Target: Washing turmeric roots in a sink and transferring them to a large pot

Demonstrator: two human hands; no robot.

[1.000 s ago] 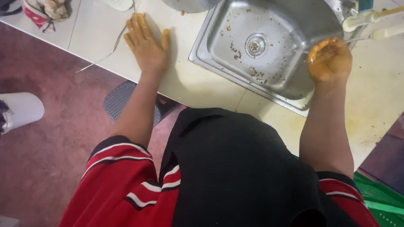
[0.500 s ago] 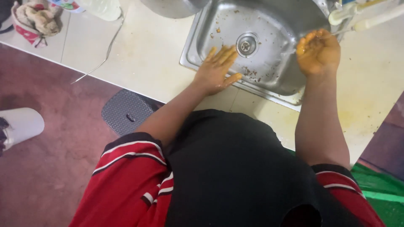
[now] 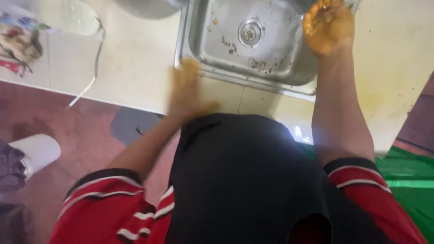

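The right hand (image 3: 326,28) hung over the sink (image 3: 253,68) at about one o'clock in the view, coated in a yellow-orange paste, fingers half curled and holding nothing solid that could be made out. The left hand (image 3: 187,92) lay nearer the body at about ten o'clock from the apron (image 3: 244,180), fingers spread flat and empty, on the surface (image 3: 135,72) just beside the sink's near rim; it was badly blurred, so whether it pressed down or merely passed over could not be told. By the look of it the step in hand was rinsing: the soiled hand sat over the basin, where brown scraps lay around the drain (image 3: 251,32). A next move would seem to call for water, yet any tap was cut off by the top edge, so no stream or handle could be seen. At eleven o'clock a metal pot (image 3: 149,7) was cropped to a sliver, and a pale lidded thing (image 3: 68,16) with a cord (image 3: 92,77) trailing off the surface stayed too soft to identify. A white bucket (image 3: 38,151) stood on the floor at nine o'clock, well apart.
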